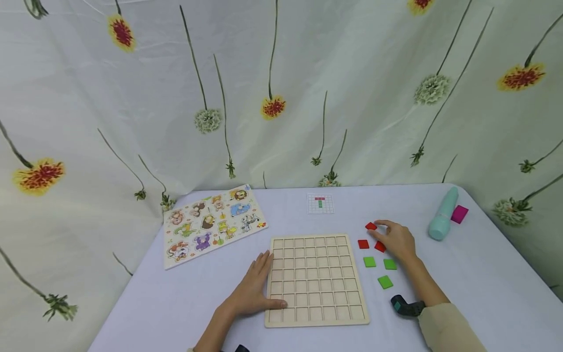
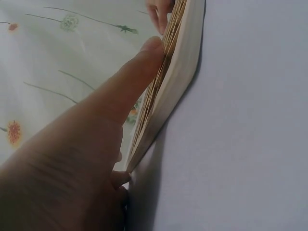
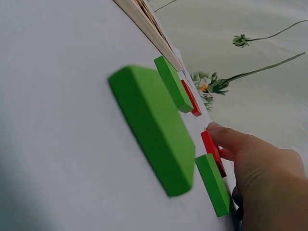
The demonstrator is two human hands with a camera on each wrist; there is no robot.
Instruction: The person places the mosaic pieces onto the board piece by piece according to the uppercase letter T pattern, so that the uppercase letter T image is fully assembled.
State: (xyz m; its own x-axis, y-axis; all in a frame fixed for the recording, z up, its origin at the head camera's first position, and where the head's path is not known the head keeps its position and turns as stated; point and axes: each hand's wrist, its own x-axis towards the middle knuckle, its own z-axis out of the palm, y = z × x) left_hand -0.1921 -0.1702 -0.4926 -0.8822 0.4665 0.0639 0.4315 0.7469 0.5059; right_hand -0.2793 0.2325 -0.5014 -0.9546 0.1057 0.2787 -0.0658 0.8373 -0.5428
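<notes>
A square wooden grid board (image 1: 313, 281) lies on the table. My left hand (image 1: 251, 288) rests at its left side, fingers straight along the edge and thumb laid over the lower left cells; the left wrist view shows that thumb (image 2: 137, 72) on the board's rim. Right of the board, my right hand (image 1: 397, 240) pinches a red square tile (image 1: 371, 226) between thumb and index finger. Two more red tiles lie close by, one left (image 1: 363, 244) and another red tile (image 1: 380, 246) under the hand. Nearer are three green tiles, including a green tile (image 3: 151, 132) large in the right wrist view.
A small card (image 1: 320, 203) with a coloured grid pattern lies behind the board. An animal puzzle board (image 1: 213, 226) is at the back left. At the back right are a light teal cylindrical object (image 1: 443, 213) and a magenta piece (image 1: 459, 214). Flowered cloth (image 1: 281, 98) hangs behind.
</notes>
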